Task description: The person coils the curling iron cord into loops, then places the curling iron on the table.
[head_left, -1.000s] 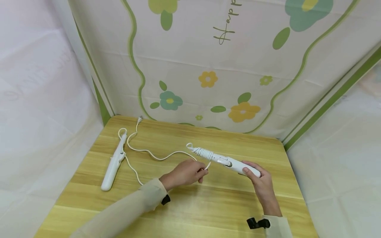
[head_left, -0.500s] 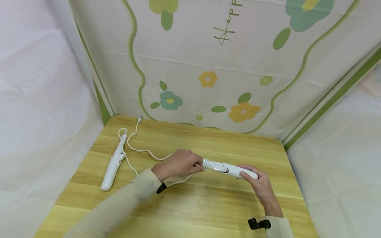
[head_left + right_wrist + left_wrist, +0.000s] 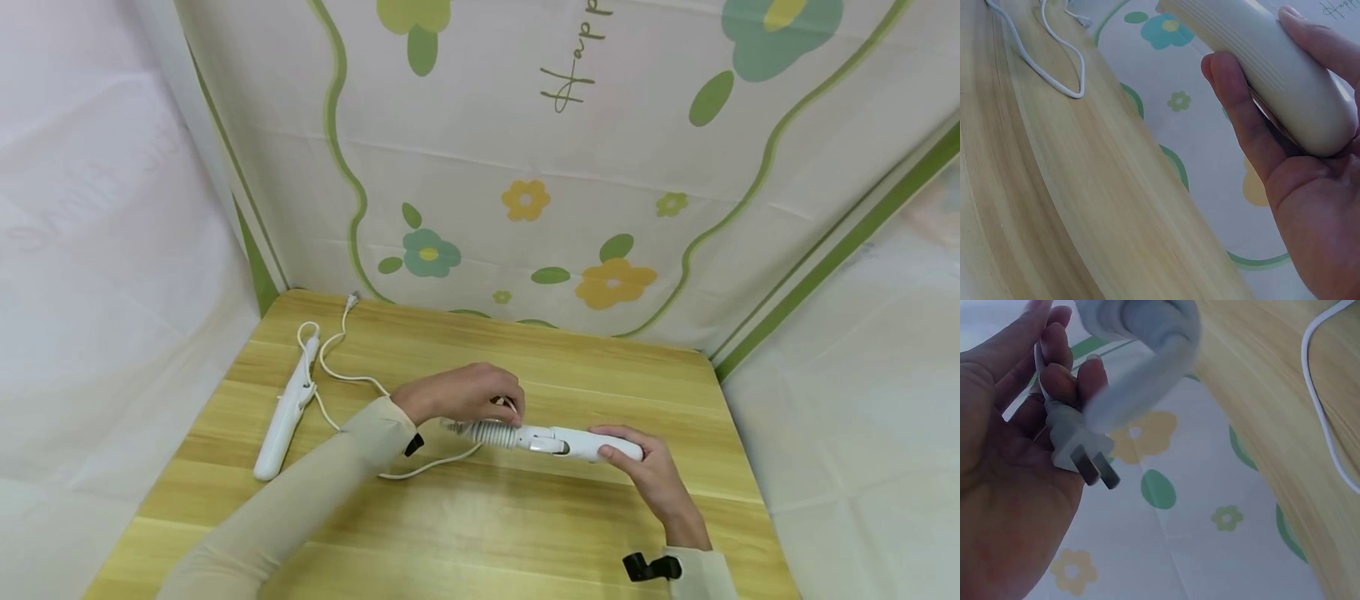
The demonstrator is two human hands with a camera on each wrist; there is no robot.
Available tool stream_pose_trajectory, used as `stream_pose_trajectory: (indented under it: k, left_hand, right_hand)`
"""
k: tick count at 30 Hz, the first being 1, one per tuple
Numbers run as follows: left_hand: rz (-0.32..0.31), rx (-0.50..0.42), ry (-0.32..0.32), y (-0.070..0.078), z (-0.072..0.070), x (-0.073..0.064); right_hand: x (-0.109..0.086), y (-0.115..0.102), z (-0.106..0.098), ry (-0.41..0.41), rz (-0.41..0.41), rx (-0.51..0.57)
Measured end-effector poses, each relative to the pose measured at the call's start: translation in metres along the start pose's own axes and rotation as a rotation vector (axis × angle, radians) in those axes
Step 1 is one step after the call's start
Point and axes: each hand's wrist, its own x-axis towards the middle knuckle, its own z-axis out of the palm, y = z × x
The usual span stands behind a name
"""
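My left hand (image 3: 474, 395) pinches a white power cord (image 3: 1039, 359) between thumb and fingers. The two-prong plug (image 3: 1079, 439) at its end lies against the curled fingers. This hand is just above the coiled end of a white hair iron (image 3: 585, 443), where cord wraps tightly round the narrow part. My right hand (image 3: 648, 467) grips the iron's thick rounded end, thumb on one side and fingers on the other. The iron is held roughly level, its small lever (image 3: 550, 445) showing midway. In the left wrist view, the blurred cord base (image 3: 1141, 381) is close to the plug.
A second white hair iron (image 3: 285, 421) lies on the wooden table (image 3: 465, 533) at left, with its loose cord (image 3: 427, 469) running under my left arm. Another plug (image 3: 352, 301) rests near the back edge. A flower-printed cloth (image 3: 450, 183) hangs behind.
My left hand has risen and passed round the narrow end, drawing the cord about it. The held iron has lowered slightly and turned closer to level; the right hand keeps its grip.
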Motion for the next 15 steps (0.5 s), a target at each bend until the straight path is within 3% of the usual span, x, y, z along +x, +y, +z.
stream_pose_trajectory:
  k: [5,15]
  left_hand:
    - [-0.017,-0.144,0.002,-0.009,0.004,0.001]
    - [-0.022,-0.422,0.063,-0.023,0.017,0.0]
  right_hand:
    - [-0.002,0.001,-0.002,-0.037,-0.041,0.073]
    - [-0.003,0.0,-0.004,-0.125,-0.121,0.365]
